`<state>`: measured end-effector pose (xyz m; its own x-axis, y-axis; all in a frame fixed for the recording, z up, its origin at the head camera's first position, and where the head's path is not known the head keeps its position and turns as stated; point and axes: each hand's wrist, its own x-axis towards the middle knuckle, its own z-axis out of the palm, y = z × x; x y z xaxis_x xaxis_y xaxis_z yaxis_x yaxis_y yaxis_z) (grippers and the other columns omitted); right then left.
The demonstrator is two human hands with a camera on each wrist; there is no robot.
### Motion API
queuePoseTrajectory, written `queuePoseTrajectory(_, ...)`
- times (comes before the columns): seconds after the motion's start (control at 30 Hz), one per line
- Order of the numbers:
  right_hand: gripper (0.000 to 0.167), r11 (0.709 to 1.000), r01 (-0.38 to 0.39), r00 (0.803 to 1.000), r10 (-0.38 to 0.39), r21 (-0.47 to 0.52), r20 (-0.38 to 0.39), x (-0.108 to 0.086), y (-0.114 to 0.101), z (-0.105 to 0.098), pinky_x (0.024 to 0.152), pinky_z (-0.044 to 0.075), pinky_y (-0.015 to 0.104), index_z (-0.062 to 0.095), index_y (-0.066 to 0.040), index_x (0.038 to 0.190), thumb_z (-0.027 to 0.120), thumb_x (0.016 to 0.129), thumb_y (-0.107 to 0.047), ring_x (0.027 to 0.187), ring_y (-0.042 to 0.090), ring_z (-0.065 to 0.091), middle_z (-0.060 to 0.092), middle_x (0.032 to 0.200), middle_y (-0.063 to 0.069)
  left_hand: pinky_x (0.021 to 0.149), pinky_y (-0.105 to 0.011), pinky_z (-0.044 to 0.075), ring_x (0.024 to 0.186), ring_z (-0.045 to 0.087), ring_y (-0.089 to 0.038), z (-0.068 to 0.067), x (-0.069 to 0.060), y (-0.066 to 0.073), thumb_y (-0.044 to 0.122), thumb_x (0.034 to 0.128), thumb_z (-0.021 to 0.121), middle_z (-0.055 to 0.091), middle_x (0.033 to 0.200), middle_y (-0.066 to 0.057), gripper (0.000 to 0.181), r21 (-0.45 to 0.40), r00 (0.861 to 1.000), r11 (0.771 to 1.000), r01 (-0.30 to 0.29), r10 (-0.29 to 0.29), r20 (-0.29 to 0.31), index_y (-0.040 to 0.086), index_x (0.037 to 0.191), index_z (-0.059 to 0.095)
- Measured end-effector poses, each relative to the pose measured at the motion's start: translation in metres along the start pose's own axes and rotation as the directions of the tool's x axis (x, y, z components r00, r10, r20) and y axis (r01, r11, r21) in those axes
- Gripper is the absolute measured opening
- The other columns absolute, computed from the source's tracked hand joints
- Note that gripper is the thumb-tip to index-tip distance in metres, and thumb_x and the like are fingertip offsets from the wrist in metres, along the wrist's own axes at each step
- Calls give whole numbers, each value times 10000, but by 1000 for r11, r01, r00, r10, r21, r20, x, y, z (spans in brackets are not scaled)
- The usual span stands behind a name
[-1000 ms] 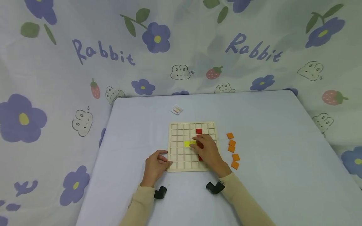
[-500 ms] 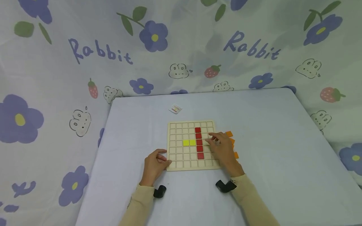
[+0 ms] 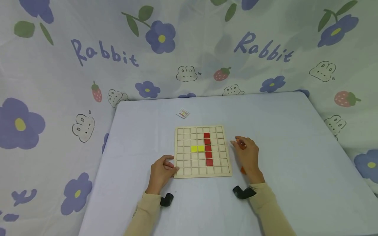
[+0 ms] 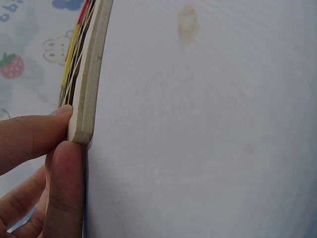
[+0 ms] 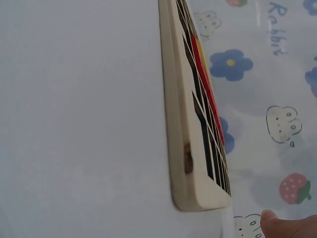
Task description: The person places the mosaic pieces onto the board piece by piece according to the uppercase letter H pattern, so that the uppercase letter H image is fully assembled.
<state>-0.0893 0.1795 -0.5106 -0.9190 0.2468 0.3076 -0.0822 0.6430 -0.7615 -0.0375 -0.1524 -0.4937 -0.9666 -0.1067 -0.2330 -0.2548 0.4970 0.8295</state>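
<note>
A square wooden grid board lies on the table, with a column of red tiles and two yellow tiles in its cells. At the board's front left corner, my left hand holds the edge with thumb and finger; the left wrist view shows both fingertips against the corner. My right hand is off the board's right side, thumb and index finger apart, above an orange tile that is partly covered. Another orange tile peeks out beneath the wrist. Other orange tiles there are hidden by the hand.
A small printed card lies on the table behind the board. The table has a white cover, and a flower-and-rabbit patterned cloth hangs behind it. Black wrist cameras sit on both forearms.
My right hand has moved right from over the board to the orange tiles, uncovering the red column and second yellow tile. My left hand stays at the board's corner.
</note>
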Motion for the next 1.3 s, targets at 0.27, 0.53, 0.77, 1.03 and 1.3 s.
queuePoseTrajectory(0.27, 276, 998, -60, 997, 58, -35, -60, 6, 12, -4, 769, 439, 350, 744, 8, 1078, 818, 838, -106, 871, 317, 596, 697, 931, 183, 565, -207, 530, 673, 630, -103, -1, 0, -2, 45, 791, 828, 671, 873, -95, 453, -8, 1000, 1000, 12, -12, 1, 69, 1220, 683)
queuePoseTrajectory(0.53, 346, 987, -133, 991, 134, -88, 0, 7, 14, -2, 795, 430, 370, 724, 44, 1088, 831, 831, -162, 937, 349, 577, 669, 989, 213, 565, -208, 530, 670, 631, -98, -3, -1, -3, 46, 791, 829, 669, 872, -94, 451, -14, 1000, 1000, 18, -18, -3, 68, 1217, 683)
queuePoseTrajectory(0.77, 370, 980, -155, 986, 161, -123, 40, 9, 13, 1, 807, 416, 367, 724, 57, 1072, 825, 844, -217, 934, 341, 568, 640, 982, 217, 579, -207, 530, 674, 627, -96, -4, -1, -4, 51, 792, 825, 672, 872, -90, 449, -12, 1000, 1000, 20, -20, -10, 76, 1219, 685)
queuePoseTrajectory(1.03, 351, 974, -187, 979, 195, -127, 52, 13, 10, 1, 847, 465, 444, 722, 56, 1102, 783, 881, -210, 977, 368, 585, 645, 1049, 237, 585, -215, 544, 674, 637, -101, -4, 1, -3, 55, 796, 826, 670, 884, -95, 447, -34, 1000, 999, 23, -23, -8, 81, 1219, 684)
queuePoseTrajectory(1.3, 327, 960, -229, 966, 244, -159, 86, 11, 10, -4, 854, 466, 453, 707, 45, 1150, 713, 934, -200, 1011, 368, 572, 632, 1079, 235, 589, -242, 578, 667, 640, -103, 0, 1, -2, 45, 795, 823, 665, 888, -101, 446, -53, 1000, 998, 26, -25, 12, 72, 1217, 679)
